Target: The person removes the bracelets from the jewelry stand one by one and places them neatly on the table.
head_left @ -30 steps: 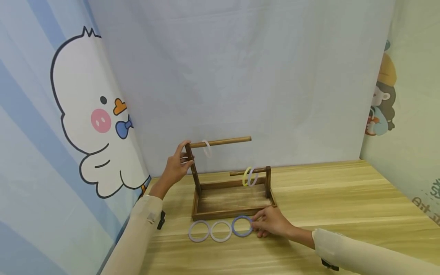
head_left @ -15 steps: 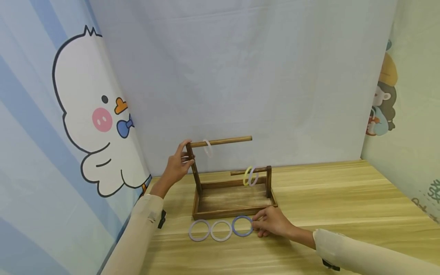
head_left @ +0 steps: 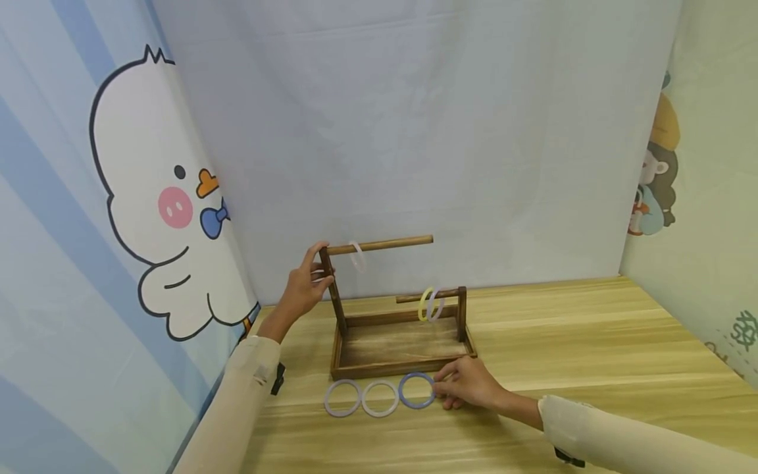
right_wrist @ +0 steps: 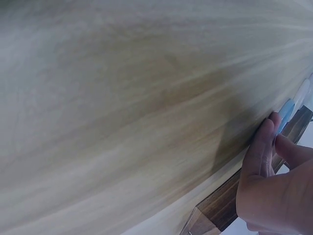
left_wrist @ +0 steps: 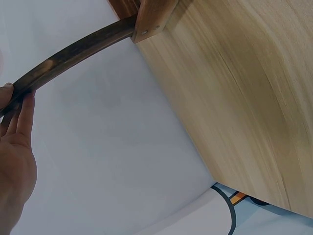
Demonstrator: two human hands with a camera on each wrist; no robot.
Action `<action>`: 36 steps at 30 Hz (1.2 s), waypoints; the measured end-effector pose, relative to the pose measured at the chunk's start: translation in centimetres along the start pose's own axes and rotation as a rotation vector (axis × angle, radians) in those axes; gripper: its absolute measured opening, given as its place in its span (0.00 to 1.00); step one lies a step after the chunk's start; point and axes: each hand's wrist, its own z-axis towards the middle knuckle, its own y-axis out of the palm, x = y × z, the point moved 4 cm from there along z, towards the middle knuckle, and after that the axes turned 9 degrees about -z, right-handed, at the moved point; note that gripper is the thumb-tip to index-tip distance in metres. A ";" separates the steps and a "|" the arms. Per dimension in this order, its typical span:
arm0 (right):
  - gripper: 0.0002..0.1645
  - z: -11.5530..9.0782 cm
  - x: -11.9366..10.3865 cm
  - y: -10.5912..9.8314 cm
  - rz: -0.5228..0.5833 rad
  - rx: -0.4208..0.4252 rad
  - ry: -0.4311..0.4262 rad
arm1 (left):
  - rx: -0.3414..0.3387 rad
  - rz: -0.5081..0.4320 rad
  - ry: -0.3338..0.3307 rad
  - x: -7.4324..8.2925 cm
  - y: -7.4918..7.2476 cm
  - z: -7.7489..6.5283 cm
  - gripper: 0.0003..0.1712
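Table [head_left: 562,342] with wooden stand [head_left: 391,367]

It has a tall post [head_left: 337,303], an upper bar [head_left: 397,244] and a lower bar [head_left: 407,299]. The left hand [head_left: 304,288] grips the post near its top. The right hand [head_left: 469,384] pinches the blue ring [head_left: 417,406], lying in front, in one row with a white ring [head_left: 380,415] and a lilac ring [head_left: 342,415]. The upper bar carries a pinkish ring [head_left: 359,253]; the lower, a yellow ring [head_left: 421,307] and a violet ring [head_left: 431,320].

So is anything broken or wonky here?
No, nothing stands out. Three rings lie flat side by side on the table, three more hang from the bars, with no visible cracks. The left hand grips the tall post; the right hand pinches the blue ring.
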 end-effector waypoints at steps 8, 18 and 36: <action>0.16 0.0 0.1 0.0 0.011 -0.015 0.003 | 0.000 -0.002 0.019 0.1 0.0 0.0 0.46; 0.15 0.2 -0.1 -0.5 -0.023 0.021 -0.035 | 0.007 0.007 0.016 0.2 0.2 0.0 0.45; 0.12 1.8 -1.9 -0.5 -0.063 0.058 -0.104 | 0.004 0.007 0.002 0.0 0.1 0.1 0.46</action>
